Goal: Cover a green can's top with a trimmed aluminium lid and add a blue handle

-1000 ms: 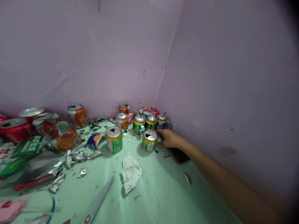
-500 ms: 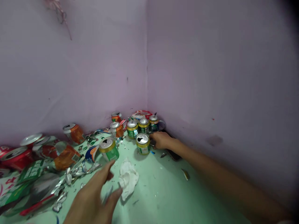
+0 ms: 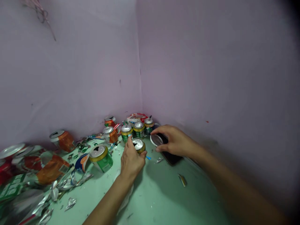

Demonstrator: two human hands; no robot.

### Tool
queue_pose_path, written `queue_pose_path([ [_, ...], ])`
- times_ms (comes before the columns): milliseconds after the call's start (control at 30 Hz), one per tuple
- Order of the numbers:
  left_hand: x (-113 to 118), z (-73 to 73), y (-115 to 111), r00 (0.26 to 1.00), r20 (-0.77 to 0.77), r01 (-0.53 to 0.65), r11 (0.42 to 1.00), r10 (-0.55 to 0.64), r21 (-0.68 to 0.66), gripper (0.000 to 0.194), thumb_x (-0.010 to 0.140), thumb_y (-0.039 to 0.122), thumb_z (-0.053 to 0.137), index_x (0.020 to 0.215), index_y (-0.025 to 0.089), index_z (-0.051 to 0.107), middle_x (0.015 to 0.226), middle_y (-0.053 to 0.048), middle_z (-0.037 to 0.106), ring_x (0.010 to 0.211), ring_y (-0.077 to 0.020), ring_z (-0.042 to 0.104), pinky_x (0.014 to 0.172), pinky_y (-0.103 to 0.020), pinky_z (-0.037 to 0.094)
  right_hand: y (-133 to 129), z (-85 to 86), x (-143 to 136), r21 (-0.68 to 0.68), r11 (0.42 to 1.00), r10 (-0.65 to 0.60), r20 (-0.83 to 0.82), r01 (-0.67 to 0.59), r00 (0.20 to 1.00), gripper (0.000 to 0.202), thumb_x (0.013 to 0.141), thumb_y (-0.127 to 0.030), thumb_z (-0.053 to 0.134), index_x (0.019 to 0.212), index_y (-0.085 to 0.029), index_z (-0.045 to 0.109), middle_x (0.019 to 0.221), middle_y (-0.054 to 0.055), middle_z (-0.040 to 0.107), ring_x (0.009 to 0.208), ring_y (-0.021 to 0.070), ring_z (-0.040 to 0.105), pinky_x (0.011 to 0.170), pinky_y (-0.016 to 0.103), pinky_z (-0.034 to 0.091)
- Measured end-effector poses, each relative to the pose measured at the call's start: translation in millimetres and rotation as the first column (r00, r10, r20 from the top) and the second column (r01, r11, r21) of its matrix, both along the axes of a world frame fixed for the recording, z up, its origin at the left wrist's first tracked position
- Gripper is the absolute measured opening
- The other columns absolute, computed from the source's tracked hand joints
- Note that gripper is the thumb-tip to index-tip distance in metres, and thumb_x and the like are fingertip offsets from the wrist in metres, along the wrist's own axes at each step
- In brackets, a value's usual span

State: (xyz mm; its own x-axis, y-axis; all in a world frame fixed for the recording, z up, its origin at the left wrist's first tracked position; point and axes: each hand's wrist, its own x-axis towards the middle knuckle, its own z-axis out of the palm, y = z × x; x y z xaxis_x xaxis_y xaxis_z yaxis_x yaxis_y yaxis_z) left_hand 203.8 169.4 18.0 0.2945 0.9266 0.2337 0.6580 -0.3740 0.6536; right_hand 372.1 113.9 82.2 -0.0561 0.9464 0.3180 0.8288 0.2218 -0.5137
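My left hand [image 3: 132,159] reaches over the table with fingers and thumb around a short cut-down drink can [image 3: 139,144], gold-rimmed with a silver top. The can stands upright. To its right, my right hand [image 3: 172,140] pinches a round disc with a pale rim [image 3: 156,140], which looks see-through in the middle; whether it is a lid or a tape roll I cannot tell. Below that hand lies a dark phone [image 3: 173,158]. A crumpled white tissue [image 3: 126,200] is partly hidden under my left forearm.
Behind my hands stand several short cans [image 3: 138,128] in the wall corner. A green can [image 3: 101,158] tilts at left. Cut cans, such as an orange one [image 3: 62,140], and foil scraps [image 3: 70,182] cover the left side. A small metal shard [image 3: 182,180] lies at right.
My left hand has moved forward from above the tissue and taken hold of the short can. My right hand has drawn back slightly, bringing the disc into view. The view has turned slightly right.
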Motion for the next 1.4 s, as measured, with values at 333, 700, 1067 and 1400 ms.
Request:
queue_pose_path([
  [333, -55.1, -5.6, -88.2, 0.991, 0.062, 0.133, 0.961, -0.121, -0.243, 0.070, 0.063, 0.020, 0.062, 0.126, 0.020, 0.032, 0.128, -0.011, 0.048, 0.121, -0.0287, 0.043, 0.100, -0.046, 0.035, -52.5, 5.9, -37.6, 0.018, 0.955, 0.292, -0.247, -0.297, 0.924, 0.044, 0.061, -0.038, 0.077, 0.102, -0.025, 0.063, 0.096, 0.003, 0.065, 0.088, 0.0206, 0.060, 0.076, 0.031, 0.047],
  [700, -62.8, -6.3, -93.9, 0.982, 0.087, 0.185, 0.951, -0.168, -0.249, 0.069, 0.061, 0.013, 0.059, 0.124, 0.017, 0.033, 0.124, -0.012, 0.051, 0.116, -0.0259, 0.046, 0.099, -0.042, 0.035, -55.4, -13.9, -70.9, -0.167, 0.929, 0.326, -0.056, -0.331, 0.944, 0.048, 0.061, -0.047, 0.075, 0.103, -0.027, 0.063, 0.101, 0.006, 0.065, 0.089, 0.0237, 0.058, 0.075, 0.034, 0.046],
  [1067, -65.4, -12.6, -98.7, 0.982, 0.069, 0.189, 0.961, -0.178, -0.202, 0.066, 0.063, 0.015, 0.058, 0.124, 0.016, 0.035, 0.123, -0.013, 0.052, 0.115, -0.0275, 0.046, 0.097, -0.045, 0.036, -52.7, -15.7, -77.8, -0.246, 0.927, 0.292, 0.004, -0.283, 0.956, 0.050, 0.063, -0.043, 0.075, 0.109, -0.030, 0.060, 0.102, 0.005, 0.062, 0.091, 0.0242, 0.055, 0.076, 0.036, 0.044],
  [1400, -83.2, -9.6, -98.0, 0.953, 0.084, 0.303, 0.931, -0.292, -0.202, 0.084, 0.067, 0.014, 0.057, 0.139, 0.014, 0.014, 0.142, -0.016, 0.032, 0.132, -0.0279, 0.028, 0.107, -0.050, 0.026, -59.2, -21.2, -73.8, -0.092, 0.929, 0.333, -0.216, -0.359, 0.918, 0.041, 0.069, -0.033, 0.073, 0.106, -0.024, 0.058, 0.103, 0.006, 0.060, 0.096, 0.0208, 0.055, 0.083, 0.034, 0.043],
])
